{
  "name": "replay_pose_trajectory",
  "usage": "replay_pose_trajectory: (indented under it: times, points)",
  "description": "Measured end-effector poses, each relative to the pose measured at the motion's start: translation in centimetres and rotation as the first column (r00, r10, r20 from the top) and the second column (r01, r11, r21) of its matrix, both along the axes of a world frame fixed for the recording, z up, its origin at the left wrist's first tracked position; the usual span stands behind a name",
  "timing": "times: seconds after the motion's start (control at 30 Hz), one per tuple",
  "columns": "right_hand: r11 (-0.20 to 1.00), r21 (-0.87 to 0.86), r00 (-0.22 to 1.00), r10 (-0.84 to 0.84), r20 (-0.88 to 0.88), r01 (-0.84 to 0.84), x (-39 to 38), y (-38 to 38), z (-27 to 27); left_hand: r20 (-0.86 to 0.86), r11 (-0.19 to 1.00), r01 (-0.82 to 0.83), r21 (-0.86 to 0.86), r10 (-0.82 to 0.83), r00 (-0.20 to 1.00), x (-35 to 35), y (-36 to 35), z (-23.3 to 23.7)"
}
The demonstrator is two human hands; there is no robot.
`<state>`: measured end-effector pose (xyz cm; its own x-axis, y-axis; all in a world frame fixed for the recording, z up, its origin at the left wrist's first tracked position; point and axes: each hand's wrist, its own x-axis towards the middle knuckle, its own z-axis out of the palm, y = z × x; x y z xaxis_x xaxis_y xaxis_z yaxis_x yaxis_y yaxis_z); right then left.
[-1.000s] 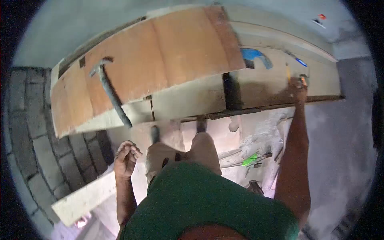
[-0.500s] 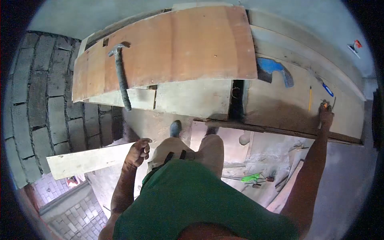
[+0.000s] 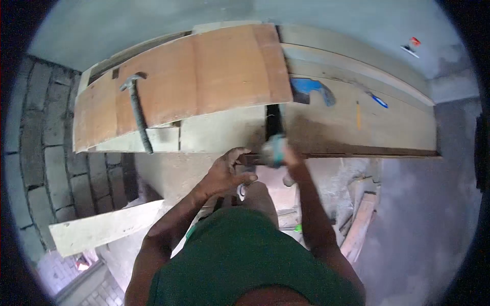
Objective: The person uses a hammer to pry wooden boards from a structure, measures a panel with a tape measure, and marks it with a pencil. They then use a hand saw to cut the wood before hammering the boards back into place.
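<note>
1 hammer (image 3: 136, 104) lies on the sheet (image 3: 229, 66), left of the pencil (image 3: 358, 116) and knife (image 3: 379, 101) on the board (image 3: 324, 125).

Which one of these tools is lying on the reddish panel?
The hammer; its handle extends beyond the panel. The wide blue tool and slim blue-handled tool lie on paler boards.

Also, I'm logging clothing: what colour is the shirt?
The shirt is green, seen best in the head view.
</note>
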<state>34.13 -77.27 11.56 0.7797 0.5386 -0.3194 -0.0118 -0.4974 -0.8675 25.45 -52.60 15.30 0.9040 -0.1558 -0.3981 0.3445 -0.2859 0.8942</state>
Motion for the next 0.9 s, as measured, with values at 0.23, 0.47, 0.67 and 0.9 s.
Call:
replay_pose_trajectory:
  times: [0.23, 0.47, 0.67, 0.9]
  points:
    - [0.912, 0.38, 0.988, -0.134, -0.081, 0.155, -3.6, 6.1, -1.1, 0.19, 0.989, -0.037, 0.144, 0.009, 0.982, -0.8, 1.0, 0.2]
    - [0.919, 0.247, 0.927, -0.229, -0.296, 0.306, -4.1, 9.5, 1.3, 0.006, 0.824, -0.178, -0.539, 0.215, 0.977, -2.9, 3.9, -0.4]
    - [0.55, 0.23, 0.32, -0.073, -0.945, 0.803, -5.2, 12.7, 0.1, 0.14, 0.874, -0.232, -0.427, 0.318, 0.938, -0.1, 4.0, 2.9]
    - [0.271, 0.587, 0.621, -0.053, -0.782, 0.763, -3.2, 10.4, -3.8, 0.627, 0.978, 0.02, 0.209, -0.149, 0.765, 3.5, -1.8, 4.1]
